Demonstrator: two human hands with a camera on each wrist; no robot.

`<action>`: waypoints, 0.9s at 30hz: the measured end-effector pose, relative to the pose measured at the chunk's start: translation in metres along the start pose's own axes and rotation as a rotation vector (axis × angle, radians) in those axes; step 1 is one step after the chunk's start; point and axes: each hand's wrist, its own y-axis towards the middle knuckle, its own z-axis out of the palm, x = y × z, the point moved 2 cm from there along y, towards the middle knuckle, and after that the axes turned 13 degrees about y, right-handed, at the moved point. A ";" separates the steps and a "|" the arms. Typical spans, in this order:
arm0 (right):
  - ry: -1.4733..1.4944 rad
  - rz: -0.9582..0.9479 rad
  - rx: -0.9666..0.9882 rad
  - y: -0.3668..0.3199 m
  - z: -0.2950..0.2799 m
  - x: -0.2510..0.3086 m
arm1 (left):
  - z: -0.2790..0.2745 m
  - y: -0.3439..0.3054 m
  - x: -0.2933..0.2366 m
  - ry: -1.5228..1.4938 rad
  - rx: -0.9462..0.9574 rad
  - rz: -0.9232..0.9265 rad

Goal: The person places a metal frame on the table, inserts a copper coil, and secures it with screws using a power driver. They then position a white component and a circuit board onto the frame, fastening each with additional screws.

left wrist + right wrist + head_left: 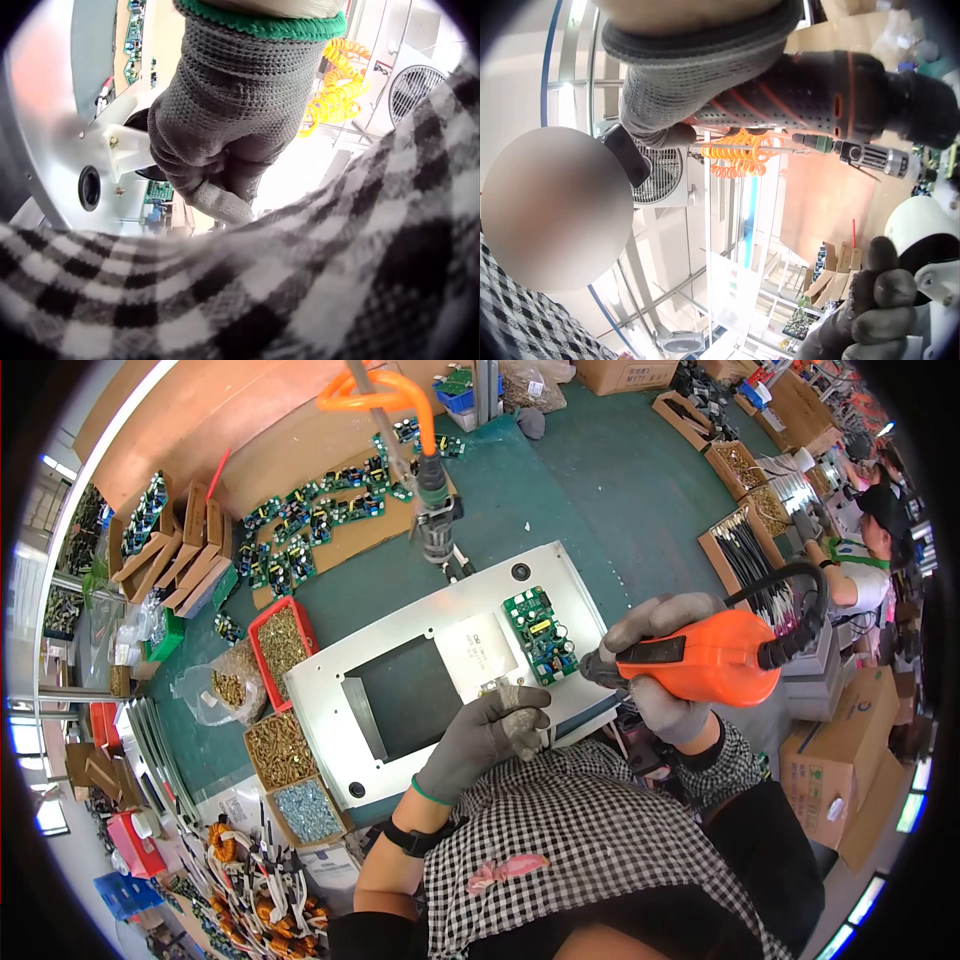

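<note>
My gloved right hand (pixel 662 618) grips an orange corded power screwdriver (pixel 728 660), its black nose pointing left near the green circuit board (pixel 541 636). That board lies on the right part of a pale metal panel (pixel 325 725) with a large rectangular cut-out. Beside the board is a white printed block (pixel 478 652). My gloved left hand (pixel 485 735) is at the panel's near edge, just below the white block, with its fingers curled in. In the right wrist view those curled fingers (pixel 883 324) show no object; the inside of the palm is hidden.
An air screwdriver (pixel 436 525) hangs on an orange coiled hose over the panel's far edge. Several circuit boards (pixel 330 510) lie on cardboard behind. To the left stand a red bin (pixel 284 640) and boxes of brass parts (pixel 282 748) and silvery screws (pixel 305 810).
</note>
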 end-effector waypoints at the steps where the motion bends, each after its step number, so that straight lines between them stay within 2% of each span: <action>1: -0.050 0.002 0.050 0.000 0.002 0.002 | 0.002 0.001 0.002 -0.031 0.007 -0.012; 3: -0.155 -0.004 0.152 0.003 0.002 0.006 | 0.001 0.004 0.005 0.000 0.009 -0.046; 5: -0.213 0.018 0.059 0.005 -0.003 0.004 | 0.002 0.004 0.007 0.022 -0.004 -0.069; 7: -0.127 0.040 -0.091 0.004 -0.004 0.006 | 0.002 0.002 0.013 0.026 -0.044 -0.079; 9: 0.100 0.062 -0.293 0.005 -0.001 0.009 | -0.002 0.002 0.023 0.054 -0.100 -0.075; 10: 0.064 0.077 -0.306 0.002 0.001 0.013 | -0.004 0.002 0.027 0.066 -0.126 -0.073; 13: -0.042 0.107 -0.199 -0.007 0.010 0.010 | -0.007 0.002 0.030 0.120 -0.114 -0.036; 14: -0.270 0.018 -0.060 -0.010 0.002 0.002 | -0.006 0.002 0.030 0.107 -0.127 -0.043; 16: -0.255 -0.008 -0.028 -0.010 0.003 -0.004 | -0.003 0.002 0.032 0.084 -0.149 -0.067; 21: 0.031 0.197 -0.253 0.014 -0.002 0.002 | -0.006 -0.001 0.042 -0.012 -0.162 -0.093; 22: 0.013 0.154 -0.220 0.020 -0.005 0.001 | -0.006 0.000 0.042 -0.016 -0.175 -0.098; 25: 0.145 0.247 -0.156 0.031 -0.010 -0.004 | -0.006 0.002 0.048 -0.022 -0.143 -0.072; 27: 0.109 0.290 -0.143 0.034 -0.007 -0.005 | -0.002 0.002 0.047 -0.016 -0.154 -0.074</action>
